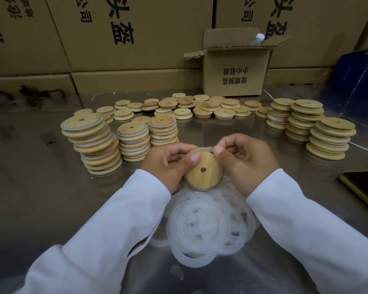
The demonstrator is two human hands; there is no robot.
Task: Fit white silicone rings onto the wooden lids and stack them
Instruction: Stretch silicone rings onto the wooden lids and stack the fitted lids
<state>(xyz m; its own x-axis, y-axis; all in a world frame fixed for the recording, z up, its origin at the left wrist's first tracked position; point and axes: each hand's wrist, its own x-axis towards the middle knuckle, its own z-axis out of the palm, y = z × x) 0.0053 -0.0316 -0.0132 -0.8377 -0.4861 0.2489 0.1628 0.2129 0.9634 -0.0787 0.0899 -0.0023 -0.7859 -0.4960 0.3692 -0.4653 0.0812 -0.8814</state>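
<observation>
Hands, left [167, 164] and right [245, 159], grip wooden lid [204, 174] and silicone ring [203, 149].

Round wooden lid [203, 171] with centre hole tilted above loose white ring pile [208, 225]; one ring [202, 149] half stretched over rim; ringed stacks [123, 141] stood left.

Person, head-cam view; two arms & hands visible only.
- Left sleeve [106, 225]: long, white, plain smooth fabric, no print/logo/buttons seen; soft folds along forearm; cuff plain, ends at wrist.
- Right sleeve [306, 225]: same white fabric, same plain cuff at wrist, light creasing nr elbow.
- Left hand [168, 164]: bare, no glove, no ring/watch seen; nails short, thumbnail visible.
- Right hand [246, 158]: bare, no glove, no jewellery seen; nails short.
- Rest of body: out of frame.
</observation>
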